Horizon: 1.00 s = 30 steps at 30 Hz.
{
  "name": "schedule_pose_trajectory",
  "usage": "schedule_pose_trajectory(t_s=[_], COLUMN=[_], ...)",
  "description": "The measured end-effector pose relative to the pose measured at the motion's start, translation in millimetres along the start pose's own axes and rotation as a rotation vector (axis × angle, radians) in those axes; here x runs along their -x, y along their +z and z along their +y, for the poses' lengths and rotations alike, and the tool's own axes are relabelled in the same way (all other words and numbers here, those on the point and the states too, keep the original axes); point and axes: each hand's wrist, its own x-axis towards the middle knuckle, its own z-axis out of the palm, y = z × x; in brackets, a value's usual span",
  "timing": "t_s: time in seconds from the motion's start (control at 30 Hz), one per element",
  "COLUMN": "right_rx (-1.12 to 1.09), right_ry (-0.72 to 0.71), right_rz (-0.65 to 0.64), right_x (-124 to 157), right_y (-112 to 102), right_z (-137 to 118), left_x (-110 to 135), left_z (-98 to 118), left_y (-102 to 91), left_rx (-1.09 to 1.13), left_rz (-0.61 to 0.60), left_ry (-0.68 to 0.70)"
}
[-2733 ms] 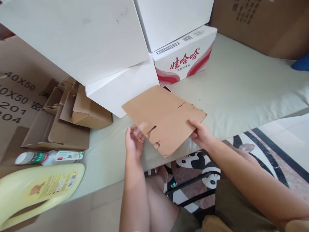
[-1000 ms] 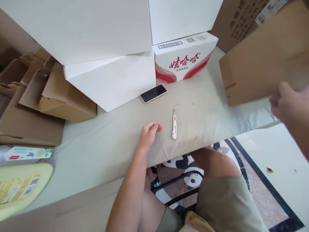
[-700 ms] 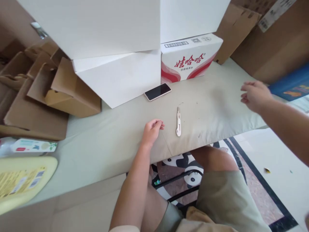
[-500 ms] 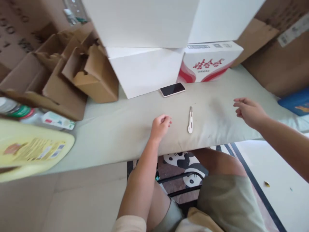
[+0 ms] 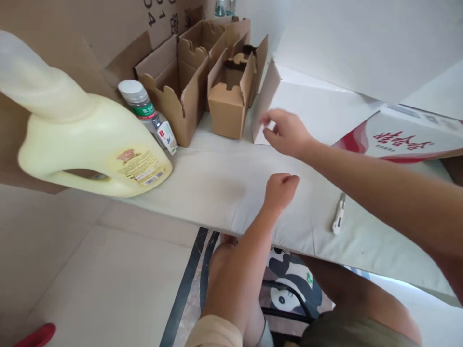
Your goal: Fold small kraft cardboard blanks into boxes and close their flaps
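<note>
My left hand (image 5: 281,193) rests as a loose fist on the pale cloth-covered table (image 5: 213,193); nothing shows in it. My right hand (image 5: 287,132) is in the air beyond it, fingers bent and thumb apart, holding nothing. Behind the right hand stands a white box (image 5: 311,106). To its left is a small open brown cardboard box (image 5: 227,113), apart from the fingers. A white utility knife (image 5: 338,219) lies on the table, right of my left hand and under my right forearm's line. The phone is hidden.
Open cardboard boxes with dividers (image 5: 177,77) stand at the back left. Beside them are a clear bottle with a white cap (image 5: 139,99) and a large yellow jug (image 5: 90,140). A white-and-red carton (image 5: 401,137) sits at the right. My knees are under the table's front edge.
My view has turned left. My right hand has swung from the right side across to the left, in front of the white box. My left hand stays low over the table, its fingers more closed.
</note>
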Motion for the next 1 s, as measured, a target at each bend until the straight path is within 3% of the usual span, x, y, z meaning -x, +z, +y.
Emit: schedule_pose_trajectory(t_s=[0.07,0.1,0.17,0.3,0.4,0.53,0.6,0.67,0.73,0.8,0.87,0.93,1.0], right_rx=[0.168,0.247,0.331,0.470,0.440,0.325,0.282,0.250,0.195,0.125,0.034,-0.117,-0.297], right_ry=[0.036,0.125,0.184,0.172,0.168,0.130,0.121,0.151,0.191,0.141,0.100,0.190,0.296], right_rz=[0.029,0.033,0.012,-0.047,-0.066,-0.030,0.027,0.146,0.296,0.393,0.450,0.492,0.596], right_x=[-43,-59,-82,-86,-64,-11,27,71,118,161,195,219,233], right_y=[12,17,22,22,15,-6,-21,-36,-48,-53,-51,-43,-32], right_z=[-25,-34,-47,-47,-38,-27,-20,-10,7,30,57,83,103], left_x=[1,2,2,-4,-15,-26,-28,-27,-26,-24,-22,-19,-15], left_z=[0,1,3,4,2,1,3,4,3,2,1,2,4], left_y=[-1.9,-3.6,-8.0,-20.8,-40.7,-84.1,-101.4,-107.7,-102.2,-88.2,-70.7,-53.8,-39.7], left_rx=[0.012,0.012,0.023,0.093,0.208,0.376,0.380,0.343,0.299,0.259,0.210,0.128,0.019], left_rz=[-0.046,-0.057,-0.052,0.021,0.214,0.885,1.032,1.076,1.020,0.838,0.510,0.117,-0.157], left_ry=[-0.012,-0.014,-0.021,0.001,0.079,0.222,0.290,0.309,0.341,0.401,0.467,0.499,0.507])
